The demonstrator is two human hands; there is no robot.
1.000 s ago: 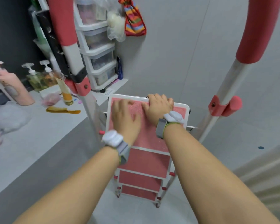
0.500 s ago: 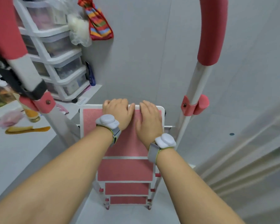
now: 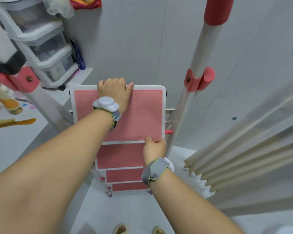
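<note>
A white step ladder with red treads stands below me, its wide top platform [image 3: 142,115] in the middle of the view. My left hand [image 3: 114,92] grips the platform's far edge, fingers curled over the rim. My right hand [image 3: 155,146] holds the platform's near right corner, with the thumb on top and the fingers hidden beneath. Lower treads [image 3: 120,156] descend under my arms. The ladder's white side rails with red padding [image 3: 216,10] rise left and right, each with a red bracket [image 3: 198,80].
A white drawer unit [image 3: 46,46] stands at the upper left against the grey wall. A counter on the left bears an orange comb [image 3: 17,122] and a tube [image 3: 10,103]. A folding pleated door [image 3: 243,149] is at right. My sandalled feet [image 3: 137,229] show below.
My right hand left the platform's far edge and came back to its near right corner. My left hand stayed on the far edge. The view has tilted further down.
</note>
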